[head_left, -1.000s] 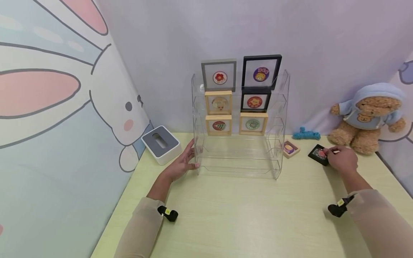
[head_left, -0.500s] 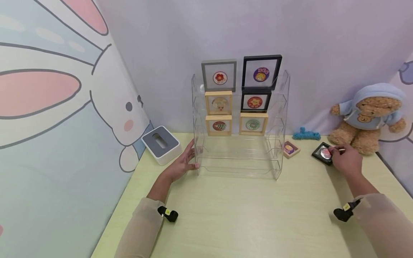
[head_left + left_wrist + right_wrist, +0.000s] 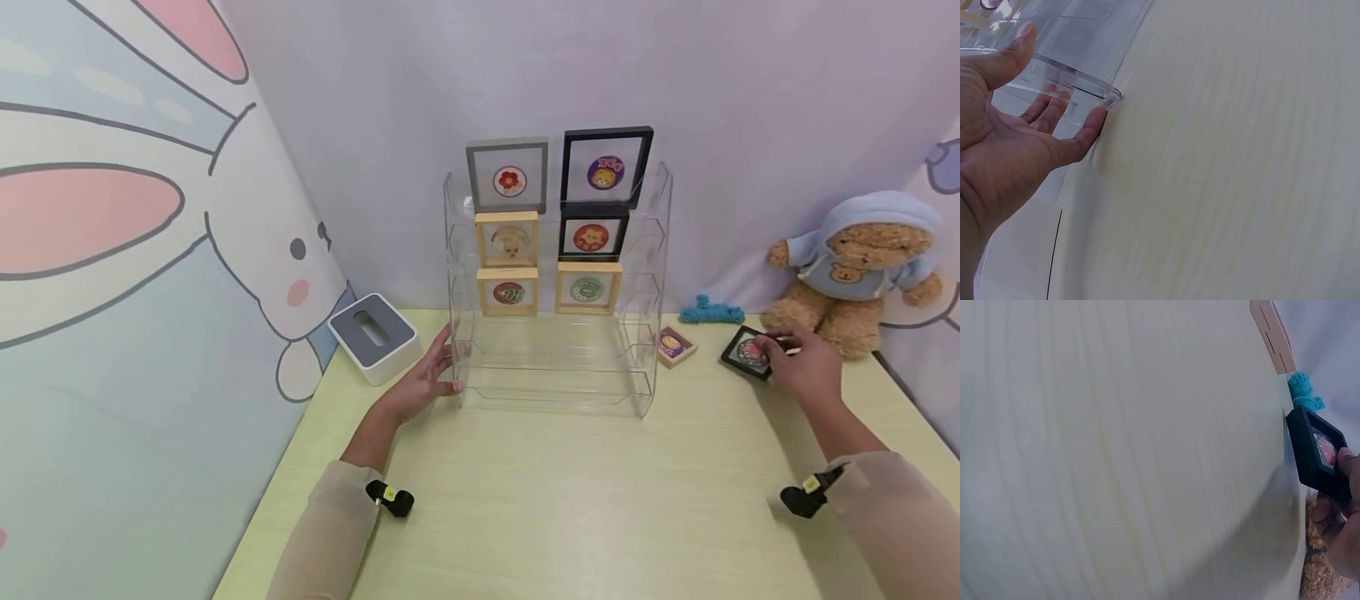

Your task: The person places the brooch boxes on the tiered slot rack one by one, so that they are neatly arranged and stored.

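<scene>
A clear acrylic tiered rack [image 3: 555, 369] stands on the table against the wall. Several small picture frames sit on its upper tiers, among them a grey one [image 3: 508, 206] and a large black one [image 3: 568, 171] at the top. At the rack's left side is my left hand [image 3: 420, 385], thumb at the front edge and fingers extended along the side panel; the left wrist view shows an index fingertip [image 3: 1099, 116] at a lower corner. My right hand [image 3: 810, 367] pinches a small black picture frame [image 3: 1302, 447] by one edge, its round red picture showing, tilted above the table.
Just right of the rack lies a small wooden frame [image 3: 677, 347]. Behind it is a blue yarn bundle [image 3: 711, 312]. A teddy bear [image 3: 847, 279] in a blue hoodie sits at the back right, close to the right hand. On the left stands a white tissue box [image 3: 386, 360].
The right hand has drawn slightly to the right, and the black picture frame in it has changed its tilt. The left hand stays at the rack.
</scene>
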A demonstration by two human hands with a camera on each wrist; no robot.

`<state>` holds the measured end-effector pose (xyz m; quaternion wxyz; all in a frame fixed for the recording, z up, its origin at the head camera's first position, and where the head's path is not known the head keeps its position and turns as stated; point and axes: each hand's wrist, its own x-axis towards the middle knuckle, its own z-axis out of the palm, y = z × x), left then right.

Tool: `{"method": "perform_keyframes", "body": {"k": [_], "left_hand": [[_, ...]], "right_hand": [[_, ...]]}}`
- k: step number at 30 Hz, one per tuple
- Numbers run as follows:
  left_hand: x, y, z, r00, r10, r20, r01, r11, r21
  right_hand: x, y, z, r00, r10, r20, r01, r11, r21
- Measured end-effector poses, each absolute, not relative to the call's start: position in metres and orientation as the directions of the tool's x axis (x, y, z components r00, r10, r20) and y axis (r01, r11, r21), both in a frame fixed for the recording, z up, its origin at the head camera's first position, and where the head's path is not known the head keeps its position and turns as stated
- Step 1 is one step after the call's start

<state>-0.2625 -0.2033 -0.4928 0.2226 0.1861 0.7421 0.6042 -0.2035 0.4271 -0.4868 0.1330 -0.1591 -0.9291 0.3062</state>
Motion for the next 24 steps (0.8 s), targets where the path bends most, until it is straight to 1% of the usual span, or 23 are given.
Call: {"method": "perform_keyframes", "body": {"k": [2,4,6,9,16,24], "left_hand": [[-0.262,-0.203,-0.492,-0.832,0.545,-0.105,0.007,0.200,0.980],[-0.262,-0.203,-0.491,-0.831,0.546,-0.105,0.007,0.198,0.980],[-0.262,-0.203,-0.491,-0.831,0.547,-0.105,0.006,0.197,0.980],[-0.262,-0.203,-0.492,-0.830,0.549,-0.103,0.006,0.193,0.981],[-0.262,-0.203,-0.491,-0.825,0.555,-0.102,0.000,0.180,0.984],[-0.261,-0.203,-0.491,-0.829,0.549,-0.107,-0.004,0.186,0.983]], "right_hand": [[-0.204,0.425,-0.485,-0.911,0.354,0.210,0.160,0.775,-0.611],[-0.204,0.423,-0.482,-0.900,0.321,0.296,0.086,0.794,-0.601],[-0.204,0.420,-0.479,-0.877,0.288,0.386,0.005,0.808,-0.590],[-0.204,0.413,-0.472,-0.825,0.242,0.510,-0.107,0.820,-0.562],[-0.199,0.390,-0.448,-0.750,0.160,0.642,-0.243,0.836,-0.492],[-0.196,0.359,-0.411,-0.619,0.068,0.782,-0.402,0.828,-0.391]]}}
